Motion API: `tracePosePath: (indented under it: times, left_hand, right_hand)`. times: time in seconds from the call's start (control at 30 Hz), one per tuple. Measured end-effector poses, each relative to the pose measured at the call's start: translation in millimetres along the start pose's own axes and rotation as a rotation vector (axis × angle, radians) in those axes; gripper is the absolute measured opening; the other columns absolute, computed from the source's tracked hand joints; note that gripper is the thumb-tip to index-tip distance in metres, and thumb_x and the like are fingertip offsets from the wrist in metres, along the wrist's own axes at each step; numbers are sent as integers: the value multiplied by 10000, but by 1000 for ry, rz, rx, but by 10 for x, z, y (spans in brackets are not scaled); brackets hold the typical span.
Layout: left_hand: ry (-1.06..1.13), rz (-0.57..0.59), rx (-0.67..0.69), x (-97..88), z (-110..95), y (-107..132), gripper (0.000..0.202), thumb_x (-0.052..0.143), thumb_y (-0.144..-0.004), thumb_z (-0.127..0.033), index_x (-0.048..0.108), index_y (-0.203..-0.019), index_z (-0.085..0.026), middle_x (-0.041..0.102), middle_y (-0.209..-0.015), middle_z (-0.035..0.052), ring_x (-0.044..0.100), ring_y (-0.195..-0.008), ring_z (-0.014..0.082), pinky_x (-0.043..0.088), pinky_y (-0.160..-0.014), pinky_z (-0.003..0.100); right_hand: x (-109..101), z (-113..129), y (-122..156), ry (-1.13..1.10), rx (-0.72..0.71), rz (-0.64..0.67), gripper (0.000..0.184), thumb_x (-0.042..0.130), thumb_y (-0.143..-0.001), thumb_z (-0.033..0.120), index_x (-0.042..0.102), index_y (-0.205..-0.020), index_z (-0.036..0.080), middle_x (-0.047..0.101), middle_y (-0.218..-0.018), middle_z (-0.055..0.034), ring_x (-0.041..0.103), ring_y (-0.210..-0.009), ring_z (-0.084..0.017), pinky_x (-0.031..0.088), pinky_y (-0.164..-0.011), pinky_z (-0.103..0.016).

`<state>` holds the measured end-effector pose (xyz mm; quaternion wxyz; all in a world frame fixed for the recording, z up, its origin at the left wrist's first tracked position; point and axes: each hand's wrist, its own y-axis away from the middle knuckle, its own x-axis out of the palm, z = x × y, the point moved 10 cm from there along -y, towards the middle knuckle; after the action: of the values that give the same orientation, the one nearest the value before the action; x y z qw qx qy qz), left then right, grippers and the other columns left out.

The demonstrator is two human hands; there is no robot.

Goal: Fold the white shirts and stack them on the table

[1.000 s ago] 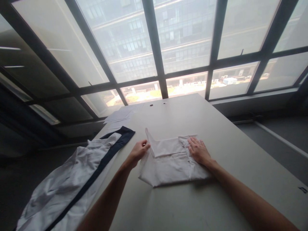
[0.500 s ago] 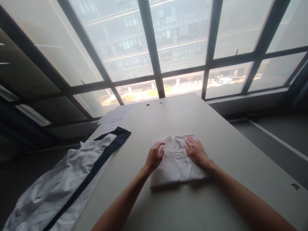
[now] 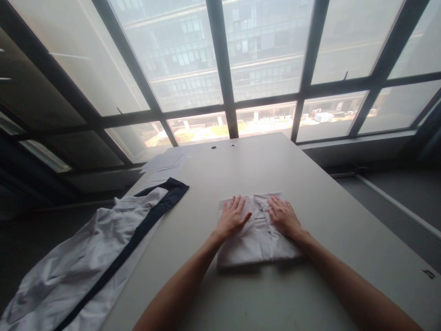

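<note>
While both palms lie flat on the folded white garment (image 3: 260, 243), neither hand is nearer to it than the other. The left hand (image 3: 232, 221) is on the garment's left part, with its fingers spread and its thumb pointing in toward the middle. The right hand (image 3: 284, 218) is on the garment's right part, fingers long and a little apart. Both hands are open, and they look like they press down, not pinch; I can't tell how hard.

The garment is right under the hands, and its bottom part reaches back toward the person. Its near edge goes from left to right, and the creases between the hands go away from the person. It looks almost square, so I can't pick a long side.

Under the garment is the white bench (image 3: 258, 168). Left of the garment, well apart, lies a rumpled white cloth (image 3: 86, 248) with a navy band (image 3: 138, 232).
</note>
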<state>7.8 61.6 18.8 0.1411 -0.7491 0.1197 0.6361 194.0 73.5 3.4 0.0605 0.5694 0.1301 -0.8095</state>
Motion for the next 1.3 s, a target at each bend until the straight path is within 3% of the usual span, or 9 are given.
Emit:
tracePosePath:
  times: [0.3, 0.5, 0.6, 0.7, 0.8, 0.9, 1.0, 1.1, 1.3]
  left_hand:
    - [-30, -38, 73, 55, -198, -32, 669, 276, -1040, -580, 290, -1602, -217, 259, -1666, 97, 162, -1546, 334, 158, -1222, 615]
    - [-12, 34, 131, 70, -226, -52, 593, 291, -1057, -509, 339, -1583, -239, 259, -1667, 87, 174, -1546, 319, 162, -1215, 629]
    - [24, -10, 114, -67, -69, -84, 540, 285, -1068, -479, 391, -1555, -271, 328, -1642, 71, 238, -1532, 286, 197, -1218, 596]
    - [9, -71, 37, -181, 221, -99, 511, 279, -1073, -454, 440, -1525, -280, 360, -1628, 69, 258, -1525, 280, 191, -1222, 585]
    - [-5, -22, 6, -95, 425, -92, 525, 281, -1072, -447, 423, -1538, -253, 337, -1637, 89, 242, -1530, 287, 186, -1225, 569]
    - [-5, 19, 4, -10, 479, -82, 554, 276, -1069, -467, 384, -1561, -236, 316, -1645, 98, 230, -1532, 301, 183, -1228, 555]
    - [-23, -32, 11, -90, 390, -80, 547, 271, -1068, -479, 422, -1538, -244, 344, -1634, 95, 243, -1527, 304, 165, -1228, 567]
    - [-10, -78, 53, -173, 167, -63, 555, 259, -1066, -500, 392, -1552, -267, 318, -1648, 70, 217, -1536, 287, 160, -1233, 555]
    - [14, 66, 130, 110, -194, 32, 710, 264, -1033, -610, 257, -1613, -201, 191, -1683, 97, 103, -1556, 337, 102, -1228, 605]
  right_hand:
    - [5, -9, -4, -4, -1, -10, 523, 370, -1013, 337, 481, -1496, 170, 380, -1613, -111, 310, -1499, -252, 161, -1228, -496]
    - [6, -16, 1, 8, -7, -17, 517, 353, -1020, 348, 487, -1491, 181, 393, -1607, -110, 308, -1500, -254, 171, -1226, -504]
    - [13, -23, 1, 11, -9, -13, 519, 356, -1020, 350, 484, -1493, 179, 392, -1607, -112, 306, -1501, -252, 171, -1227, -498]
    - [16, -27, 0, 13, -9, -12, 525, 362, -1019, 350, 480, -1497, 169, 390, -1608, -114, 305, -1502, -249, 170, -1230, -493]
    - [11, -27, 1, 13, -5, -13, 523, 366, -1017, 350, 484, -1493, 167, 393, -1606, -113, 305, -1502, -246, 171, -1230, -492]
    - [3, -22, 4, 10, -6, -16, 523, 358, -1020, 349, 480, -1494, 166, 389, -1609, -112, 304, -1503, -246, 170, -1230, -494]
    - [12, -26, 4, 6, -5, -10, 521, 359, -1022, 353, 478, -1496, 172, 387, -1610, -109, 303, -1503, -246, 169, -1230, -494]
    - [23, -34, 0, 5, -6, -11, 520, 358, -1022, 360, 478, -1497, 182, 390, -1610, -106, 304, -1502, -248, 173, -1227, -503]
    - [16, -37, -7, 6, -11, -31, 517, 360, -1016, 345, 481, -1494, 187, 399, -1605, -101, 323, -1492, -248, 185, -1224, -509]
